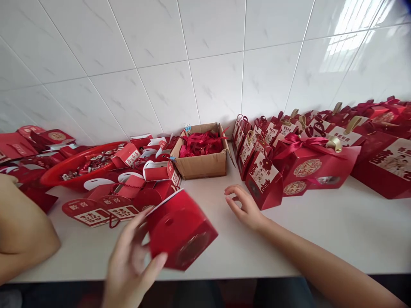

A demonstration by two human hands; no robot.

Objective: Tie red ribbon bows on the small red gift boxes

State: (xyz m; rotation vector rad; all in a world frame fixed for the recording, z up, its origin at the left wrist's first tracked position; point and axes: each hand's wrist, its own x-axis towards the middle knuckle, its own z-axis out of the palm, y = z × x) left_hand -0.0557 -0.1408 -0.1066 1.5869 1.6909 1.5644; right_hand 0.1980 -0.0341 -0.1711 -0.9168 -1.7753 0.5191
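My left hand [130, 256] grips a red gift box [181, 231] by its left side and holds it tilted above the front of the table; it is slightly blurred. On the box I can make out a small hole and a darker round panel. My right hand [242, 207] hovers low over or rests on the white table, its fingers loosely curled and apart with nothing between them. Just right of it stands a closed red gift box [265, 177] with a picture label. Behind both hands, a cardboard box [204, 167] holds dark red ribbons [204, 143].
A red basin [61, 182] of small wrapped pieces stands on the left among several open red boxes [128, 188]. Rows of closed boxes with ribbon handles [311, 164] fill the right. Another person's bent arm [25, 231] rests at the left edge. A tiled wall [218, 85] rises behind the table [337, 239].
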